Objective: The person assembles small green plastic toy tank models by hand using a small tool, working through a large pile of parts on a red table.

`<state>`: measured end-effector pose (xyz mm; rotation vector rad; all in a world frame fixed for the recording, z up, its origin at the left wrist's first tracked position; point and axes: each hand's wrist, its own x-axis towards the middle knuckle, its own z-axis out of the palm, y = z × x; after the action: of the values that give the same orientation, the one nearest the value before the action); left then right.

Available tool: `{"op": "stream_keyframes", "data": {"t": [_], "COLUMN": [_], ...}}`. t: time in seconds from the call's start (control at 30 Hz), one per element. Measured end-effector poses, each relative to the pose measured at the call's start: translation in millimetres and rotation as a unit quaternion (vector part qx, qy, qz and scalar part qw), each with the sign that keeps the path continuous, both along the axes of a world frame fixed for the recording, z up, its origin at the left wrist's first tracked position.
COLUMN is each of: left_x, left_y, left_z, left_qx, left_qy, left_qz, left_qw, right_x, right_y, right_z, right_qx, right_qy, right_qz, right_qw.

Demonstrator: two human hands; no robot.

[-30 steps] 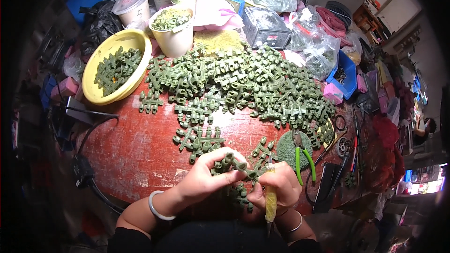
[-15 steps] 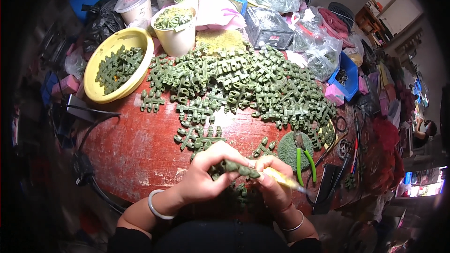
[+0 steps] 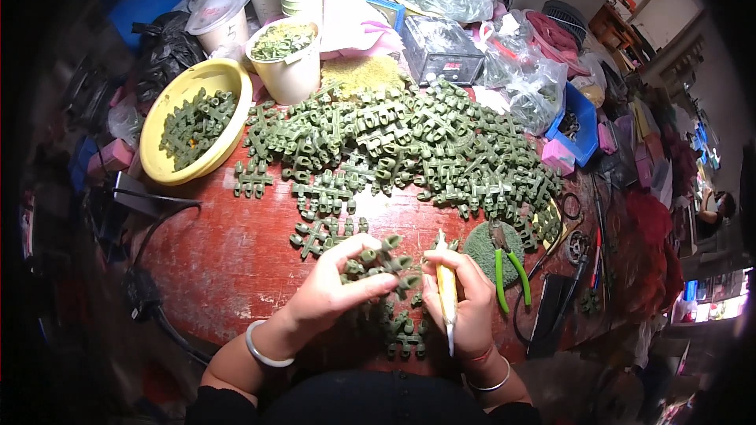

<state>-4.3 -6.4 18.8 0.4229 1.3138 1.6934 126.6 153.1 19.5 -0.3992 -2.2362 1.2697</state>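
Note:
My left hand [image 3: 340, 282] is closed around a green branched piece [image 3: 381, 264] with stubby knobs along its sides, perhaps moulded wax. Between the fingers of my right hand [image 3: 466, 299] lies a slim pen-like tool with a yellow handle [image 3: 447, 295]. Its narrow grey tip points down toward me. A small gap separates the tool from the piece. Below my hands, another green branched piece [image 3: 405, 338] lies at the table's near edge. A large heap of similar green pieces [image 3: 441, 130] covers the far middle of the table, with a few loose ones [image 3: 319, 236] in front.
A tilted yellow basin [image 3: 150, 165] holding green pieces stands at left, beside a white bucket [image 3: 287, 83]. Green-handled cutters [image 3: 508, 275] rest on a round green pad [image 3: 476, 248] at right. Behind are a dark box [image 3: 441, 51] and a blue tray [image 3: 584, 142]. A black cable [image 3: 150, 228] runs along the left.
My hands have drawn apart. The yellow-handled tool has swung from pointing right to pointing down toward me, and the green piece in my left hand has turned.

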Motion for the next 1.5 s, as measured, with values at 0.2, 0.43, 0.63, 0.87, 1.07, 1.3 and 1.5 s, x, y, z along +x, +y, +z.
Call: {"op": "stream_keyframes", "data": {"t": [0.2, 0.43, 0.63, 0.87, 1.07, 1.3, 1.5], "left_x": [6.1, 8.7, 7.5, 7.3, 13.0, 17.7, 14.1], "left_y": [2.0, 3.0, 3.3, 6.4, 4.2, 11.2, 1.9], "left_z": [2.9, -11.2, -10.2, -4.3, -1.6, -4.6, -19.7], "left_qx": [-0.011, -0.008, -0.008, -0.034, -0.024, 0.045, 0.001], "left_qy": [0.169, 0.256, 0.231, 0.161, 0.216, 0.215, 0.277], "left_qz": [-0.049, -0.052, -0.084, -0.021, -0.026, -0.017, 0.013], "left_qw": [0.984, 0.965, 0.969, 0.986, 0.976, 0.975, 0.961], "right_x": [6.8, 3.5, 8.2, 3.7, 2.8, 2.8, 4.0], "right_y": [-1.1, 2.0, 5.5, 6.0, 7.8, 5.2, 5.4], "right_z": [3.4, 3.7, 2.1, -4.8, -9.4, -6.7, 0.1], "right_qx": [-0.227, -0.250, -0.208, -0.361, -0.453, -0.477, -0.247], "right_qy": [-0.055, -0.023, -0.075, -0.046, -0.031, -0.024, 0.077], "right_qz": [-0.032, 0.005, 0.071, 0.007, -0.002, 0.014, -0.008], "right_qw": [0.972, 0.968, 0.973, 0.931, 0.891, 0.878, 0.966]}}
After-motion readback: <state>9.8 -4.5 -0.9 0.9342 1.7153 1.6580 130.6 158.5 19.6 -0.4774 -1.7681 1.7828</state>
